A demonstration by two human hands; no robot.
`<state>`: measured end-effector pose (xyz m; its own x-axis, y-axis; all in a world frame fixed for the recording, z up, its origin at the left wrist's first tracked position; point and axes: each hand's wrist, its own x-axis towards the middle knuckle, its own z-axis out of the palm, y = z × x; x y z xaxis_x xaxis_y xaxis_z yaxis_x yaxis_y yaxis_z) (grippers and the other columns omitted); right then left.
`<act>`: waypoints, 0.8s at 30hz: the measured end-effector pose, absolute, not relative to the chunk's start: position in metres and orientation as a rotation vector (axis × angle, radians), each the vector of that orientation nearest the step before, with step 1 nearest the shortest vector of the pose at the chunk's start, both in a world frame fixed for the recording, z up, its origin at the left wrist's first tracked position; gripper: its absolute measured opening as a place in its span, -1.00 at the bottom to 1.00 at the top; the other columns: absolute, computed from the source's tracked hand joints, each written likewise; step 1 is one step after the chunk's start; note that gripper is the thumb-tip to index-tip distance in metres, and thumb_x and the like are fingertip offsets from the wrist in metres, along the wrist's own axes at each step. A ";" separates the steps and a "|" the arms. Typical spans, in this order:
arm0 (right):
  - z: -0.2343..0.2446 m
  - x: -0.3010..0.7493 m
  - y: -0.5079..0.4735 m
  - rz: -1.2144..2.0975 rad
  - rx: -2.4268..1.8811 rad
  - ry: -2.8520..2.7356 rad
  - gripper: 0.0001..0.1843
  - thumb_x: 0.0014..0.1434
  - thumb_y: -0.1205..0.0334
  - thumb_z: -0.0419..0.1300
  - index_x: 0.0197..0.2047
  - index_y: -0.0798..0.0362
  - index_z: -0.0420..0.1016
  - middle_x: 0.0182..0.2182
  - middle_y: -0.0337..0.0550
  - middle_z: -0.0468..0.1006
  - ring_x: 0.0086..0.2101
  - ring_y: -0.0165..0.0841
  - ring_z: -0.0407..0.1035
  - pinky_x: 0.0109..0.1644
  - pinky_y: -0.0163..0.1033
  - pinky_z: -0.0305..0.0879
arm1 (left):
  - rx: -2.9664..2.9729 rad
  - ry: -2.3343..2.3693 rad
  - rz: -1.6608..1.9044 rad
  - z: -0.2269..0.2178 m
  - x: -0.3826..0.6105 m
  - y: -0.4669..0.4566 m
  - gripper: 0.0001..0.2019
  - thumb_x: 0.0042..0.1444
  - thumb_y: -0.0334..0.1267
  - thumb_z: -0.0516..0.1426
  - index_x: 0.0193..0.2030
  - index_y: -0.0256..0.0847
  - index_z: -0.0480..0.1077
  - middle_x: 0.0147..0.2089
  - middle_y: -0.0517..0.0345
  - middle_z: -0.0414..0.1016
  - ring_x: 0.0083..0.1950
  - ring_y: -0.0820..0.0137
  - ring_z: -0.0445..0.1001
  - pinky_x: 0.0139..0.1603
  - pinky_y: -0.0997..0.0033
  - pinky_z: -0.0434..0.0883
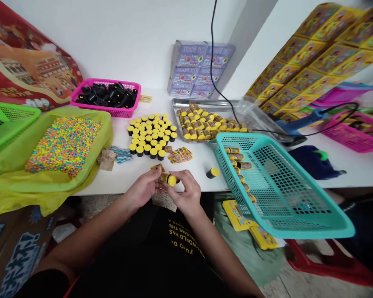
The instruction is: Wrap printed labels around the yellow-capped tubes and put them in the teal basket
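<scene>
Both my hands meet at the table's front edge around one small black canister with a yellow cap (168,179). My left hand (145,188) pinches it from the left, and a yellow printed label shows at its fingertips. My right hand (188,191) grips it from the right, fingers curled. Another yellow-capped canister (212,172) lies on its side on the table just right of my hands. A cluster of several upright yellow-capped canisters (151,134) stands behind my hands, with a small pile of yellow labels (180,155) beside it.
A teal basket (286,194) tilts off the table edge at right, holding labelled canisters. A metal tray (211,124) of labelled canisters sits behind it. A pink basket (107,96) holds black canisters. A yellow-lined bin of coloured candy beads (64,142) is at left.
</scene>
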<state>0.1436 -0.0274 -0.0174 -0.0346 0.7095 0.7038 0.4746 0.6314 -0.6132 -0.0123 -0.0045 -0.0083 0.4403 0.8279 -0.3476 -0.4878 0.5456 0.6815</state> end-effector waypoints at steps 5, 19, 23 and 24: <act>-0.025 0.143 -0.031 0.040 -0.862 -1.832 -0.48 0.12 0.37 0.29 0.15 -0.02 0.39 -0.17 -0.01 0.51 -0.21 -0.20 0.41 -0.18 -0.05 0.45 | 0.388 0.714 0.914 -0.010 -0.008 -0.003 -0.79 0.01 -0.19 0.33 -0.30 -0.29 0.49 -0.39 0.11 0.52 -0.42 0.45 0.45 -0.38 0.46 0.39; -0.030 0.139 -0.031 0.146 -0.958 -1.788 -0.56 0.18 0.27 0.29 0.14 -0.05 0.44 -0.19 -0.02 0.52 -0.20 -0.21 0.42 -0.17 -0.05 0.45 | 0.272 0.706 0.958 -0.010 -0.005 -0.004 -0.88 0.11 -0.31 0.26 -0.26 -0.33 0.51 -0.32 0.07 0.52 -0.36 0.44 0.48 -0.38 0.49 0.40; -0.031 0.140 -0.031 0.155 -0.983 -1.764 -0.56 0.20 0.26 0.27 0.16 -0.06 0.43 -0.17 -0.01 0.52 -0.18 -0.19 0.42 -0.14 -0.03 0.45 | 0.290 0.711 0.941 -0.011 -0.005 -0.006 -0.87 0.12 -0.28 0.26 -0.25 -0.32 0.51 -0.32 0.07 0.52 -0.36 0.44 0.48 -0.35 0.46 0.42; -0.031 0.140 -0.031 0.129 -0.976 -1.775 -0.56 0.20 0.28 0.27 0.16 -0.06 0.43 -0.17 -0.02 0.52 -0.18 -0.19 0.41 -0.14 -0.02 0.45 | 0.286 0.715 0.942 -0.011 -0.005 -0.006 -0.87 0.13 -0.28 0.25 -0.24 -0.32 0.51 -0.31 0.07 0.52 -0.36 0.45 0.47 -0.35 0.47 0.42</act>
